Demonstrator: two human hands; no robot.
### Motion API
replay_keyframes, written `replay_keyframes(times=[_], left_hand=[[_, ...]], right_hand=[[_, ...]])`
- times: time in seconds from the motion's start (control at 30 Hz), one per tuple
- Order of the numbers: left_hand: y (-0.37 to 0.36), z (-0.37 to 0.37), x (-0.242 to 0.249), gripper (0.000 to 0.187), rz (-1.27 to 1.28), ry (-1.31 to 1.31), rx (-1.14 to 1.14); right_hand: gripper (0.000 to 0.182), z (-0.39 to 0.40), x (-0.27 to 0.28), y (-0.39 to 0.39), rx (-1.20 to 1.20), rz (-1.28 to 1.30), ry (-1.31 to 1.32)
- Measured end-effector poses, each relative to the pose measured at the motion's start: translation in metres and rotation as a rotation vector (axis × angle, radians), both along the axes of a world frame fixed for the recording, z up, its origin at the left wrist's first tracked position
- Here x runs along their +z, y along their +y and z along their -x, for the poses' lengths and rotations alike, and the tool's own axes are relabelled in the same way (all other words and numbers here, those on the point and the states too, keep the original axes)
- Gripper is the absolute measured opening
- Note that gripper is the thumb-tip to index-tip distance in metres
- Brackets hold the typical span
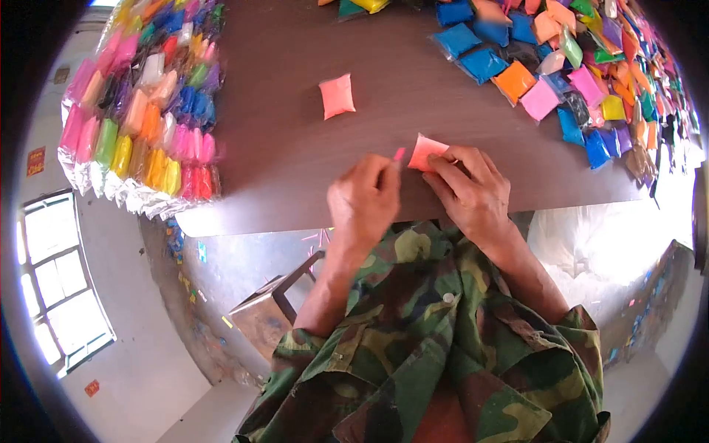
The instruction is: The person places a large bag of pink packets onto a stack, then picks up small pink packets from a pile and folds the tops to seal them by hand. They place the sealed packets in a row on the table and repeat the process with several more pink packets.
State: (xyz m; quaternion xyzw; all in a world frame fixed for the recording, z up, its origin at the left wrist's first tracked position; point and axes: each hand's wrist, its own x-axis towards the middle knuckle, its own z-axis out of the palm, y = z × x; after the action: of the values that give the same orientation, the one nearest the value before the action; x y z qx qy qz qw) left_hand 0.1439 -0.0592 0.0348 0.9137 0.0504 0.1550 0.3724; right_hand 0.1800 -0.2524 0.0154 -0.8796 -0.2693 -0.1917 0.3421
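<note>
My right hand [473, 188] pinches a small salmon-pink packet [426, 152] by its right side, just above the table's near edge. Close by on the left, my left hand [364, 193] is closed, and a small bright pink strip [399, 154] sticks out at its fingertips. The two hands are apart, with the packet's left edge near the strip. Farther up the table lies another salmon-pink packet [337, 97], flat and untouched by either hand.
Stacked rows of colourful packets [140, 111] stand at the table's left end. A loose heap of packets [583, 74] covers the right side of the brown table [281, 170]. Below the table edge is a wooden stool [266, 314], with scraps on the floor.
</note>
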Motion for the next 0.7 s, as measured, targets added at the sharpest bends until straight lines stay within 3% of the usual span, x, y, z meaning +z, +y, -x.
replay_keyframes(times=[0.3,0.4,0.7], left_hand=[[0.012,-0.004,-0.004,0.012,-0.073,0.095,0.029],[0.001,-0.009,0.004,0.008,0.021,0.039,-0.12],[0.008,-0.039,0.004,0.009,-0.354,0.047,-0.164]], right_hand=[[0.024,-0.001,0.002,0.0,0.001,-0.007,0.006],[0.024,0.0,0.005,0.0,0.025,0.022,0.0],[0.032,-0.005,0.011,-0.008,0.063,0.192,-0.042]])
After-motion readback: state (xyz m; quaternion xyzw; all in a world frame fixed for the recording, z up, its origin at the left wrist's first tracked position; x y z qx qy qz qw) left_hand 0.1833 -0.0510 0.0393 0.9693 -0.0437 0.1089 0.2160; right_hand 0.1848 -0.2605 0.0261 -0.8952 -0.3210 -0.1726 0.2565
